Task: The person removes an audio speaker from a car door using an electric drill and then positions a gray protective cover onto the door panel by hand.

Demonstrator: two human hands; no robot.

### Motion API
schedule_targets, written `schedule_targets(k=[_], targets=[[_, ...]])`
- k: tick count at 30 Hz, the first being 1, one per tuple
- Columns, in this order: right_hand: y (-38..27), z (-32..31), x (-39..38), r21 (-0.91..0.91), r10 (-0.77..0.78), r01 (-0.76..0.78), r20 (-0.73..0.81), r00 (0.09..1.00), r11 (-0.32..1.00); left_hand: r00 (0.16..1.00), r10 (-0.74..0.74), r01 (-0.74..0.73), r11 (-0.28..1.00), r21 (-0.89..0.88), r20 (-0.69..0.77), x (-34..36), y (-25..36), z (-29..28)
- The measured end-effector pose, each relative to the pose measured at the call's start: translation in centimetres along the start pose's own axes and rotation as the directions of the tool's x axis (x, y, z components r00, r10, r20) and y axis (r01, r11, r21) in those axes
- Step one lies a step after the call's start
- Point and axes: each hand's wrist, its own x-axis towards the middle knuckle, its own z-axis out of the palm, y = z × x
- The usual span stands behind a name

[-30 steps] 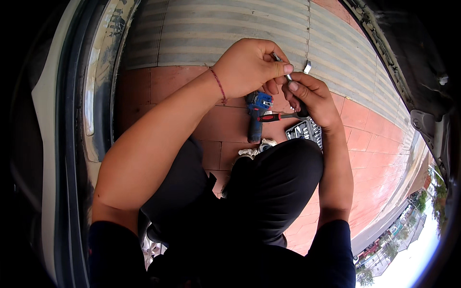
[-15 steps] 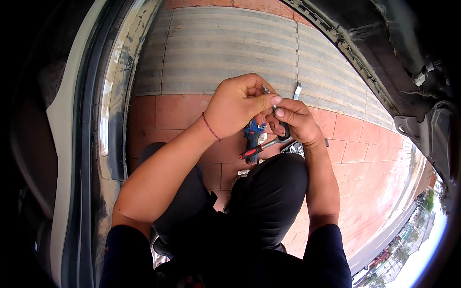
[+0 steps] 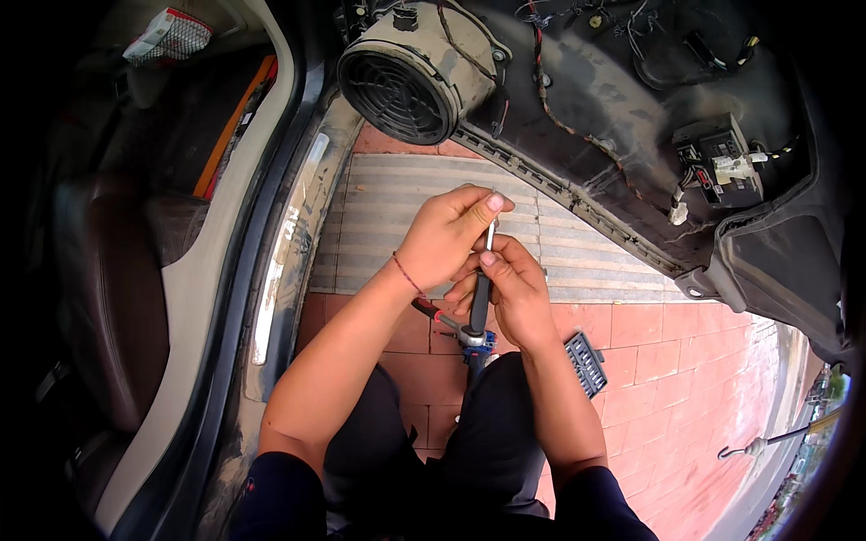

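Observation:
My right hand (image 3: 516, 287) is closed around a black-handled screwdriver (image 3: 481, 302), whose bare metal shaft points up and away from me. The fingers of my left hand (image 3: 448, 233) pinch at the far end of that shaft, so its tip is mostly hidden. Just below both hands, a ratchet wrench (image 3: 429, 309) with a red and black handle lies on the paving, partly covered by the fingers. By its head sits a blue cordless drill (image 3: 477, 353), half hidden between my knees.
An open socket case (image 3: 586, 364) lies on the red tiles right of my right forearm. Ahead hangs a stripped car door with a round speaker (image 3: 397, 86), loose wiring and a black module (image 3: 719, 162). The door sill (image 3: 275, 270) runs along my left, beside a seat (image 3: 117, 307).
My view has shifted up toward the door, bringing the speaker and wiring into sight. Both hands stay together on the screwdriver, and more of its shaft and handle now shows.

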Motion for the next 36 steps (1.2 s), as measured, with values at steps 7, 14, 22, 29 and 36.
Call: schedule_targets(k=[7,14,22,29,36], targets=[[-9.4,5.8,5.0,0.251,-0.222,0.259,-0.165,0.961,0.933,0.953,0.301,-0.301,0.944,0.131,0.027,-3.0,3.6,-0.8],[-9.8,7.0,11.3,0.218,-0.196,0.255,-0.259,0.946,0.942,0.947,0.259,-0.278,0.957,-0.085,-0.188,-1.9,3.5,-2.0],[-10.1,6.1,10.9,0.072,-0.122,0.139,-0.202,0.972,0.988,0.933,0.282,-0.298,0.954,-0.039,-0.221,-2.5,2.5,-0.2],[-10.0,5.7,11.6,0.067,-0.14,0.158,-0.213,0.967,0.985,0.936,0.302,-0.33,0.931,-0.154,-0.182,-1.4,1.8,-0.9],[-10.1,5.0,11.8,0.032,-0.134,0.143,-0.188,0.973,0.989,0.923,0.303,-0.322,0.946,-0.045,-0.238,-1.7,2.2,0.7]])
